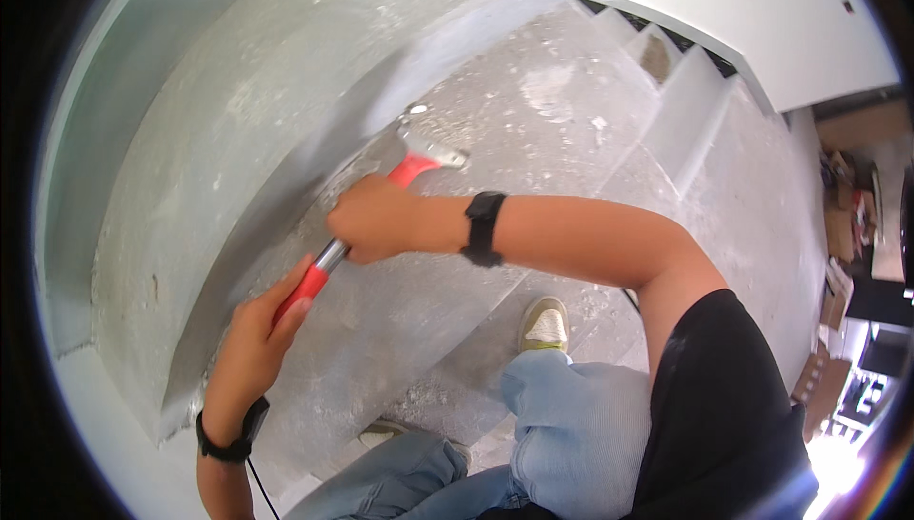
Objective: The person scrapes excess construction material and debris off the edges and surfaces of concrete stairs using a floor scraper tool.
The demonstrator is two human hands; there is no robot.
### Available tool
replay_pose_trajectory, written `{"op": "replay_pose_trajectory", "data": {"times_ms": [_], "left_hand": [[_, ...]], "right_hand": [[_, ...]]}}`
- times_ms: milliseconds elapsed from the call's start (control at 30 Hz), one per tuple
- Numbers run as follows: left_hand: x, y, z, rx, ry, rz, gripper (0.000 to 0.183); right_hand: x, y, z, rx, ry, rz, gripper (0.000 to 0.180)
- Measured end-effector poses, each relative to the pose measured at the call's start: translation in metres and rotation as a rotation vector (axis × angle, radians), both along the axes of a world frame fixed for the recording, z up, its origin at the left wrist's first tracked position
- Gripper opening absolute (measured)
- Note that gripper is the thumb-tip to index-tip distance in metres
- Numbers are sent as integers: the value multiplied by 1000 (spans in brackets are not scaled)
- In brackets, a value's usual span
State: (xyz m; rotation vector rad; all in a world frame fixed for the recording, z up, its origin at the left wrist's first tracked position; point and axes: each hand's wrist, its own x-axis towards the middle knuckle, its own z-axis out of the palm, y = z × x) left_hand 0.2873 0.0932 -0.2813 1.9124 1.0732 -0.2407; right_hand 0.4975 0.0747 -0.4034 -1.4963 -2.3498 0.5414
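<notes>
A long-handled scraper (331,256) with red grips and a bare metal shaft section lies slantwise across the view. My left hand (260,331) is wrapped around the red grip at its lower end. Further up, my right hand (375,220) holds the handle just below the red head. The wide metal blade (432,148) meets the dusty concrete stair tread (371,327), close to the foot of the riser (314,148). A small white chip (418,109) lies by the blade's far corner. Crumbs of debris are scattered past the blade.
More concrete steps (685,120) descend at the upper right, beside a white panel (735,13). A pile of loose grit (428,398) lies near my feet, and one shoe (544,323) rests on a lower step. Cardboard boxes (821,384) stand at the far right.
</notes>
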Motion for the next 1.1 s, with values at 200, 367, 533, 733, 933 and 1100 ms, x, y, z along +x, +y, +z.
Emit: {"op": "replay_pose_trajectory", "data": {"times_ms": [200,367,533,733,933,1100], "left_hand": [[-2,-19,10,-96,64,-22,42],[79,-24,12,48,-5,-275,39],[88,-29,-16,172,-264,-312,39],[86,-22,7,93,-77,-284,39],[109,-28,-31,149,-250,-291,37],[76,-14,-1,170,-216,-267,36]], "right_hand": [[-9,-48,2,-68,38,-57,16],[74,-59,9,-182,-90,-197,18],[98,-66,11,-185,-110,-230,19],[78,-61,5,-151,-65,-201,17],[117,-63,0,-186,-188,-247,17],[74,-56,21,-190,-31,-266,22]]}}
